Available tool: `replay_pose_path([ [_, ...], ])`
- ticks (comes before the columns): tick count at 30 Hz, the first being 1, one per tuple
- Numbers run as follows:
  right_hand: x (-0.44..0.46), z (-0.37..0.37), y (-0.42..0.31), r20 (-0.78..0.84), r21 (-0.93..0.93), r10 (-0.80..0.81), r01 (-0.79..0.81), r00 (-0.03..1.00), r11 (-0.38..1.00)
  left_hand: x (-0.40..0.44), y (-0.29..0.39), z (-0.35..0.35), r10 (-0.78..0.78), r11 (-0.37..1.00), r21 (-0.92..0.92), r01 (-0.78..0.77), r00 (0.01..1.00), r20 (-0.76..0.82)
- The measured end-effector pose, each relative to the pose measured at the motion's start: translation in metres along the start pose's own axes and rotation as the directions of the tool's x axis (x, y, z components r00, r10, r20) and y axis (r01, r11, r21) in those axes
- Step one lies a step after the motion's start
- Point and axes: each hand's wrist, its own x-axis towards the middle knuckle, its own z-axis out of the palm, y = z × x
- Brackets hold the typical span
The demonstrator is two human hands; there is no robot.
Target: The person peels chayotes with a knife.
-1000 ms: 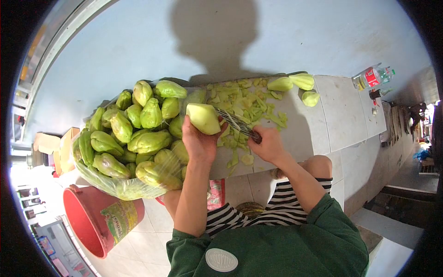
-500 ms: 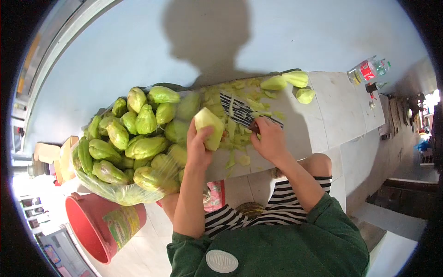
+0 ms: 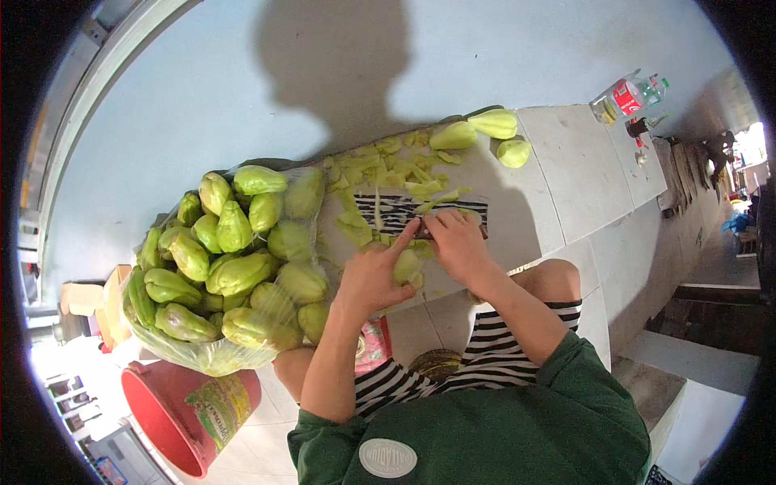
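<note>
My left hand [image 3: 373,276] is closed round a pale, peeled chayote [image 3: 410,267], partly hidden by the hand. Its index finger reaches out to the fingertips of my right hand [image 3: 459,245]. My right hand is closed on a small tool with a dark brown handle [image 3: 422,232]; the fingers cover most of it, so its kind is unclear. Right behind both hands is a flat black-and-white striped piece [image 3: 376,212], with a strip of peel across it. Pale green peelings [image 3: 396,171] are scattered over the tiled slab [image 3: 517,230].
A clear plastic bag [image 3: 234,356] bulges with unpeeled chayotes [image 3: 238,275] on the left. Three pale chayotes [image 3: 495,123] sit at the back right. Plastic bottles [image 3: 629,99] stand farther right by the wall. A red bucket [image 3: 162,416] is on the floor at lower left.
My left hand has brought the chayote down and right, beside my right hand. The striped piece has turned from slanting to nearly level. The view has shifted slightly.
</note>
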Motion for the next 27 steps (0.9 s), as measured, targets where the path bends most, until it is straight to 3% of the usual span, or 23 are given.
replay_pose_path([
  [2, -0.003, 0.001, 0.002, 0.095, -0.004, -0.031, 0.031, 0.995, 0.999, 0.005, 0.006, 0.002, 0.012, 0.999, 0.039, -0.012, 1.0, 0.003],
  [10, -0.01, 0.0, 0.003, 0.057, -0.033, -0.039, 0.041, 0.998, 0.999, 0.015, 0.013, 0.014, -0.016, 0.988, 0.154, 0.019, 1.0, -0.023],
  [15, -0.011, -0.005, 0.003, 0.045, -0.07, -0.04, 0.043, 0.998, 0.997, 0.021, 0.024, 0.012, -0.188, 0.961, 0.213, 0.177, 0.982, 0.032],
  [18, -0.012, -0.009, 0.002, 0.051, -0.103, -0.055, 0.06, 0.997, 0.993, 0.025, 0.024, 0.014, -0.195, 0.952, 0.241, 0.189, 0.981, 0.004],
  [21, -0.012, -0.01, 0.004, 0.065, -0.13, -0.056, 0.064, 0.996, 0.989, 0.026, 0.022, 0.017, -0.175, 0.948, 0.259, 0.187, 0.982, -0.066],
  [27, -0.014, -0.014, 0.004, 0.039, -0.128, -0.041, 0.045, 0.998, 0.991, 0.031, 0.018, 0.016, -0.26, 0.936, 0.231, 0.265, 0.964, -0.053],
])
